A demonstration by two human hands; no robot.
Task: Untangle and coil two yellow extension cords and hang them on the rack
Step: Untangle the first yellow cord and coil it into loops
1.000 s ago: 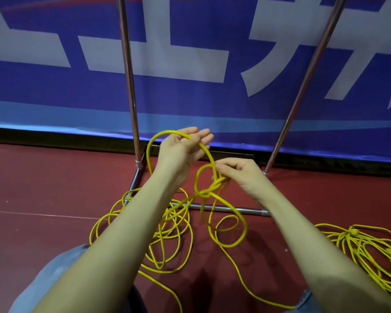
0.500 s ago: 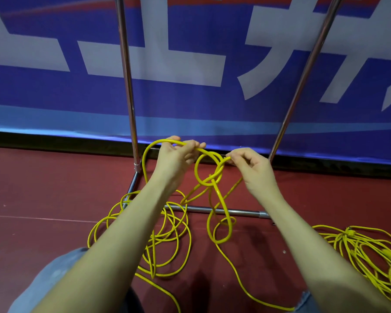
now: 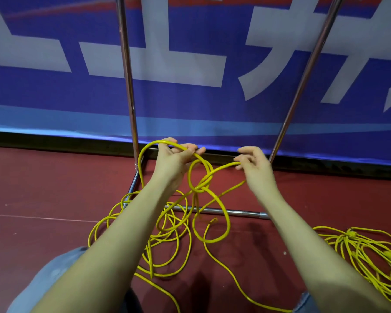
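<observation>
Yellow cord (image 3: pixel 209 175) hangs between your hands in front of the rack (image 3: pixel 128 86), with a loose knot (image 3: pixel 200 188) in the middle; your left hand (image 3: pixel 174 161) holds the top loop and your right hand (image 3: pixel 253 166) pinches a strand. If you pull your hands apart now, the knot could get tight and hard to open. The second cord (image 3: pixel 366 249) lies in a messy pile on the red floor (image 3: pixel 43 188) at the near right, and a dragged loop could catch on the rack's bottom bar (image 3: pixel 235 213).

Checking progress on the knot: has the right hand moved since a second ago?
Yes. The right hand has drawn rightward, toward the rack's right pole, pinching the cord.
</observation>
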